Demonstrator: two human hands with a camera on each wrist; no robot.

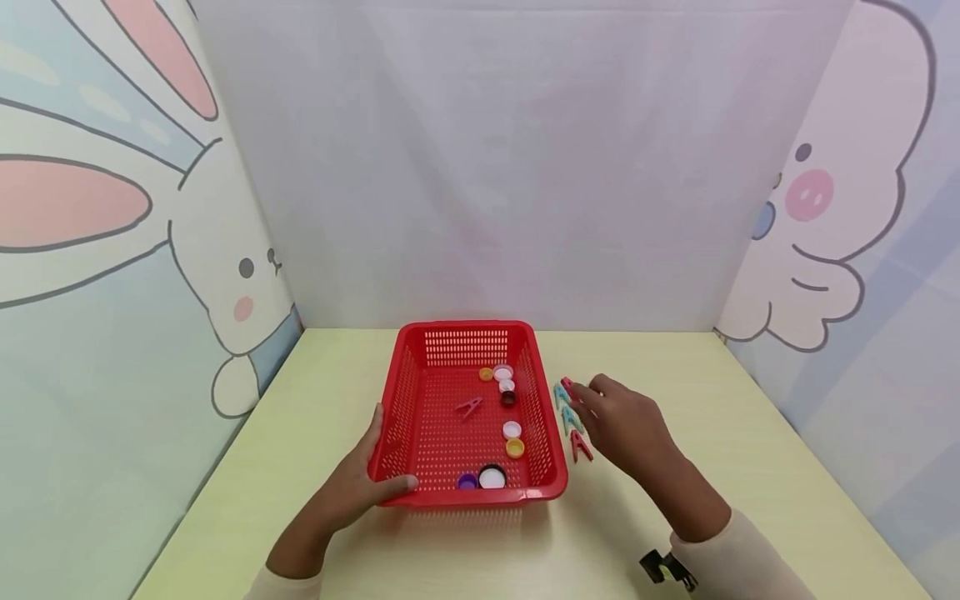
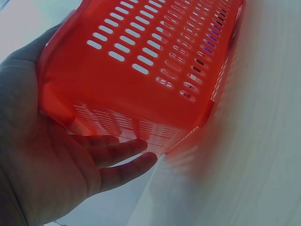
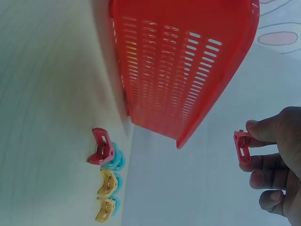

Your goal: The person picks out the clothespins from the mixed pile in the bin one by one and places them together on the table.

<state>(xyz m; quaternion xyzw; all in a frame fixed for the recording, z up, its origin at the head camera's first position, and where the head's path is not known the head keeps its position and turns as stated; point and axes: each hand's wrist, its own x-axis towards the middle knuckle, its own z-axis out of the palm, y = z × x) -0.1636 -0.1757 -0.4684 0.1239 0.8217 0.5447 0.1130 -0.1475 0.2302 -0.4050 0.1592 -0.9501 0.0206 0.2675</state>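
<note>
A red plastic basket [image 1: 472, 497] with slotted sides stands on the table. My left hand [image 1: 352, 479] holds its near left corner, thumb over the front rim and fingers along the left side; in the left wrist view, the fingers [image 2: 127, 167] reach below the rim. To the right of the basket, my right hand [image 1: 626, 421] pinches a red clothespin [image 3: 242, 147] between thumb and fingertips, raised above the table. Below it lie another red clothespin [image 1: 579, 446], blue clothespins [image 1: 572, 419] and yellow clothespins [image 3: 108, 182]. One pink-red clothespin [image 1: 470, 406] lies inside the basket.
Several bottle caps lie in the basket, among them a purple cap [image 1: 467, 482], a yellow cap [image 1: 515, 448] and a white cap [image 1: 512, 430], mostly along its right and front sides. Around the pale yellow table [image 1: 675, 367] stand a plain back wall and cartoon-printed side walls.
</note>
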